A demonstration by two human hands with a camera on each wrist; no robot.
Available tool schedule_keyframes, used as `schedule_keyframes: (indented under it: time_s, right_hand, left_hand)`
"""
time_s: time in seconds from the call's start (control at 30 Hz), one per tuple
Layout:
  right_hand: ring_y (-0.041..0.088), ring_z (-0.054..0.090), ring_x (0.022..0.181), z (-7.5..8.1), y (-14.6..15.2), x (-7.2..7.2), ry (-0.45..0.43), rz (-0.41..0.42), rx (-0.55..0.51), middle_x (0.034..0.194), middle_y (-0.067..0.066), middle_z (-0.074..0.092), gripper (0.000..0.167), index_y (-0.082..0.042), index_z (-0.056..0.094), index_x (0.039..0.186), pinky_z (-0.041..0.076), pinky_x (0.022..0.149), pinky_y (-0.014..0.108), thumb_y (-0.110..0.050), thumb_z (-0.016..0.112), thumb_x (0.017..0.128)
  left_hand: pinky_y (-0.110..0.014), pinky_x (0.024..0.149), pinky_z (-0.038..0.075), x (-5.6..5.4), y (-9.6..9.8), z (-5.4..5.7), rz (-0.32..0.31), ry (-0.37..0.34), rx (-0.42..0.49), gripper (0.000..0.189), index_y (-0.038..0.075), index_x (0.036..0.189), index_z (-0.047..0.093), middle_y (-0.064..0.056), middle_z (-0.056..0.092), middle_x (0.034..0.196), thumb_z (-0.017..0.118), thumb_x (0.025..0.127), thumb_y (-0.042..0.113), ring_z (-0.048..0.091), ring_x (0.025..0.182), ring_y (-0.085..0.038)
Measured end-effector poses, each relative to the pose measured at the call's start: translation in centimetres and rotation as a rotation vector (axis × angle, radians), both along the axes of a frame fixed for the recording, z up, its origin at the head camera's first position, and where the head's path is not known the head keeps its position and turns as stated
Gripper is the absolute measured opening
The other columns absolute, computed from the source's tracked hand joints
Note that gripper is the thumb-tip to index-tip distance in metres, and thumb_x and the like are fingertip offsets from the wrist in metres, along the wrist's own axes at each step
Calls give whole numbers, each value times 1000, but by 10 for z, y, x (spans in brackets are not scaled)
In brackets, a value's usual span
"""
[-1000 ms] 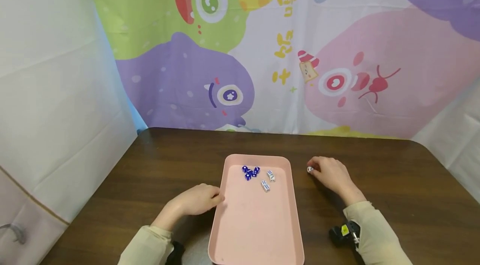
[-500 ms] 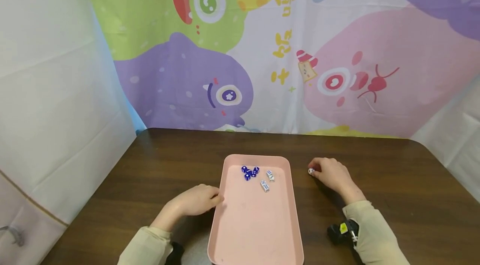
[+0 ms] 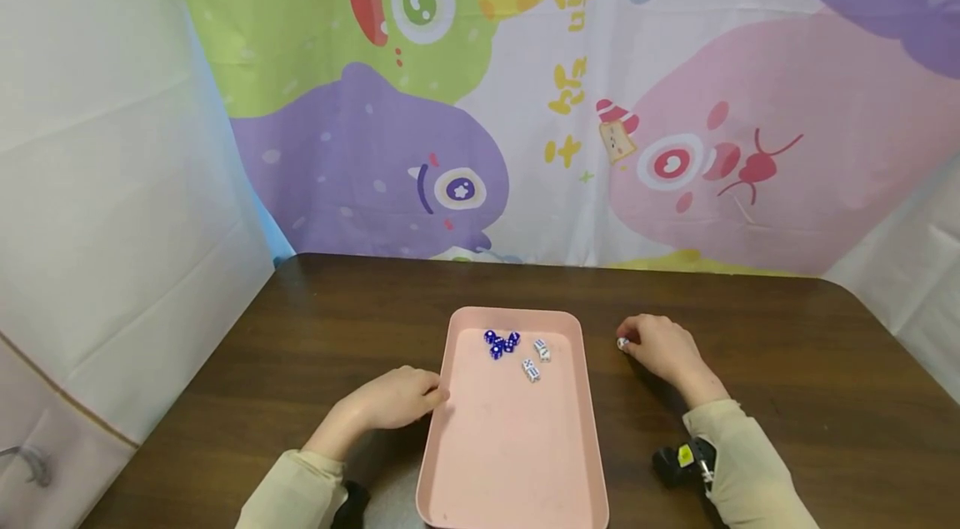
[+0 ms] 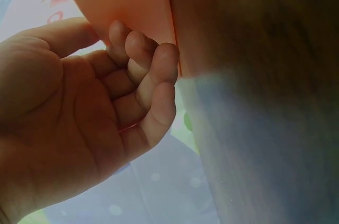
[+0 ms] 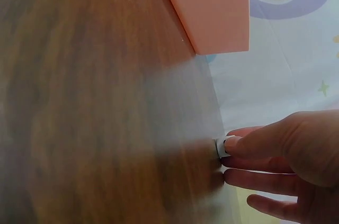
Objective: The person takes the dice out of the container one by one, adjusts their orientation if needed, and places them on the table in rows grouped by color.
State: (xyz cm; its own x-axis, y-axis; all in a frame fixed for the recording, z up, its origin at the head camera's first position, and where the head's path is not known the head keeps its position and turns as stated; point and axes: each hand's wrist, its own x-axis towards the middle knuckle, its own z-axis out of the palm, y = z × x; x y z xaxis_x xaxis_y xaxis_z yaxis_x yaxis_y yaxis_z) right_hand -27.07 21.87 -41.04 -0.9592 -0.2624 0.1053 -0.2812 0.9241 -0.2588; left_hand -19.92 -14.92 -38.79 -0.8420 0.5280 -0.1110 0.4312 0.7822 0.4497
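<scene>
We note the hands are apart, one on either side of the tray point(image 3: 517, 454), which lies lengthwise at the near middle of the table point(image 3: 750, 329). The left hand point(image 3: 396, 398) holds the tray by its left wall: the thumb laps over the rim and the curled fingers lie along the outside, a hold we read as steadying it rather than lifting. The right hand point(image 3: 660, 343), right of the tray and near its far end, pinches a small white die point(image 3: 622, 343) between thumb and fingers. We judge the fingertip hold suits so small a thing; the other fingers fan out alongside, clear of it. Whether the die bears on the table or sits just above it we cannot tell for certain. Inside the tray, at its far end, the blue dice point(image 3: 498, 345) bunch together on the left, and the white dice point(image 3: 531, 371) lie in two little groups to their right. The gap between colours looks like deliberate sorting, in our judgement. The tray's near part is bare. Beyond the table's far edge hangs a cloth point(image 3: 461, 137) with cartoon prints, presumably a backdrop.
</scene>
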Motion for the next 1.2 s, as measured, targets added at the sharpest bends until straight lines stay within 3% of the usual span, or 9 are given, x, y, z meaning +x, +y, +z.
schedule_keyframes:
  time_s: [0.27, 0.43, 0.53, 0.67, 0.77, 1.0, 1.2]
  right_hand:
    - [27, 62, 82, 0, -1, 0, 11, -7, -3, 89, 5, 67, 10, -14, 68, 90, 46, 67, 47, -16, 64, 81]
    - [27, 62, 81, 1, -1, 1, 14, -8, -4, 88, 5, 66, 9, -13, 68, 89, 46, 66, 47, -16, 64, 81]
    - [27, 61, 80, 2, -2, 2, 11, -8, -5, 88, 6, 66, 10, -13, 67, 89, 46, 66, 47, -16, 63, 81]
    - [27, 61, 80, 2, -3, 2, 6, -10, 1, 89, 6, 66, 11, -13, 67, 90, 46, 66, 47, -17, 63, 81]
    - [28, 61, 82, 1, -4, 3, 16, -9, 3, 90, 6, 65, 11, -13, 67, 91, 46, 67, 47, -17, 63, 81]
    - [29, 59, 87, 4, -9, 7, 73, 8, -5, 98, 8, 59, 18, -11, 66, 97, 44, 72, 48, -16, 65, 80]
    - [27, 60, 85, 10, -23, 12, 169, 44, 0, 95, 5, 61, 21, -11, 67, 98, 43, 76, 47, -20, 66, 78]
  left_hand:
    - [-28, 55, 38, 2, 2, 0, 34, -6, 5, 25, 14, 70, 51, 5, 45, 57, 43, 94, 19, 45, 53, -10]
    - [-34, 60, 40, 2, 3, 1, 99, -41, 27, 13, 8, 89, 51, -1, 52, 67, 48, 92, 21, 50, 62, -15]
    - [-39, 70, 44, 2, 3, 0, 121, -28, 24, 29, 2, 111, 48, -10, 61, 86, 51, 91, 23, 57, 76, -19]
    - [-42, 79, 46, 1, 4, -1, 133, -5, 33, 50, -2, 129, 39, -18, 62, 107, 54, 89, 24, 61, 91, -23]
    - [-41, 76, 46, 1, 4, -1, 132, 10, 41, 56, -3, 131, 37, -15, 63, 103, 58, 86, 23, 61, 86, -20]
    - [-32, 62, 42, 1, 3, -1, 118, 43, 30, 55, -3, 130, 39, 1, 55, 76, 58, 84, 20, 51, 66, -12]
    - [-31, 61, 41, 1, 3, -1, 101, 33, 36, 53, -4, 129, 38, 1, 55, 75, 57, 85, 20, 51, 65, -13]
